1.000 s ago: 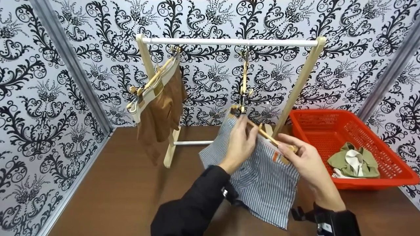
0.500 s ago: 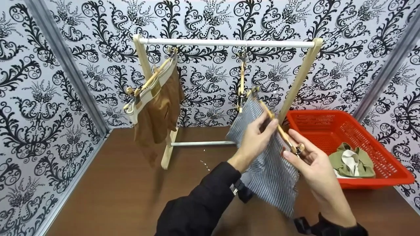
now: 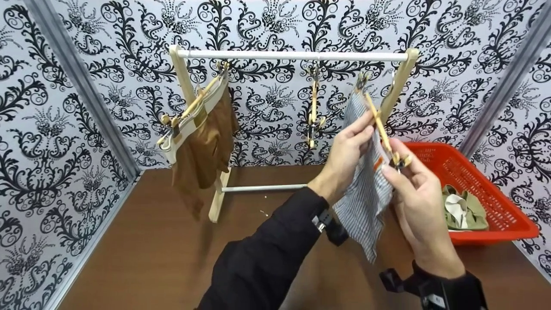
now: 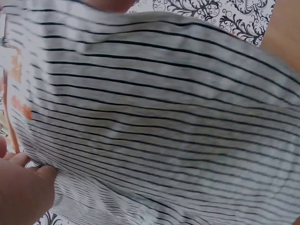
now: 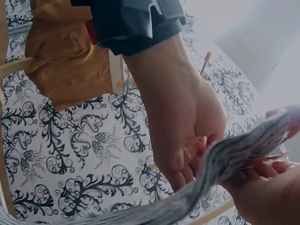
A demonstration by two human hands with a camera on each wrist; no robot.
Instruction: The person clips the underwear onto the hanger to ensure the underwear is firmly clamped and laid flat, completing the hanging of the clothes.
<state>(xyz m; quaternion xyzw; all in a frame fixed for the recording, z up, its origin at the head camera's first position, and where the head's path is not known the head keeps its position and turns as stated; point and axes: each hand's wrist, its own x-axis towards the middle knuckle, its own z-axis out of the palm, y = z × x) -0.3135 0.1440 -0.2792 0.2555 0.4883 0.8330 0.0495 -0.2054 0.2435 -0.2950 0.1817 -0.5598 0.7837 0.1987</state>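
Note:
Blue-and-white striped shorts (image 3: 363,206) hang from a wooden clip hanger (image 3: 379,125), turned nearly edge-on in the head view. My left hand (image 3: 348,150) pinches the waistband by the middle of the hanger bar. At the hanger's near end, my right hand (image 3: 419,193) grips around the clip, thumb on the waistband by an orange tag. The hanger's far end is raised near the rack's right post. Striped cloth (image 4: 164,103) fills most of the left wrist view. In the right wrist view, both hands meet at the cloth (image 5: 234,150).
A wooden rack with a white rail (image 3: 275,55) stands behind. Brown shorts (image 3: 206,142) hang at its left, and a bare clip hanger (image 3: 314,103) hangs right of centre. A red basket (image 3: 508,234) at right holds a green-and-white garment (image 3: 471,213).
Both hands have moved up and to the right with the shorts and hanger. The hanger has turned steeper, its far end rising toward the rail's right end.

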